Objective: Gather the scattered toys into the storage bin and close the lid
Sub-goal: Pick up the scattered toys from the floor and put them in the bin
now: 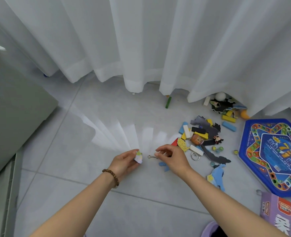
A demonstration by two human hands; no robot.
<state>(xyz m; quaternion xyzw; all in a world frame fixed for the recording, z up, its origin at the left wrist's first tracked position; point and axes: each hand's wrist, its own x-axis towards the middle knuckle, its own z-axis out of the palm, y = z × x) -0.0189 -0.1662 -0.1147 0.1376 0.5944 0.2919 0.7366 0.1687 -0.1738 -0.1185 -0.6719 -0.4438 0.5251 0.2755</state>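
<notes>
The left hand (124, 162) curls round a small pastel toy piece (139, 157), and the right hand (172, 158) pinches one end of a thin metal hook (150, 156) just beside it, both low over the tiled floor (90, 185). The hook looks light, stiff and slick, so a fingertip pinch on its shank suits it. The pastel piece seems soft and nearly weightless. More toys, including wooden blocks (228, 118), foam puzzle pieces (217, 175) and marbles (216, 149), lie scattered to the right near a blue game board (274, 156). I cannot pick out a storage bin in view
</notes>
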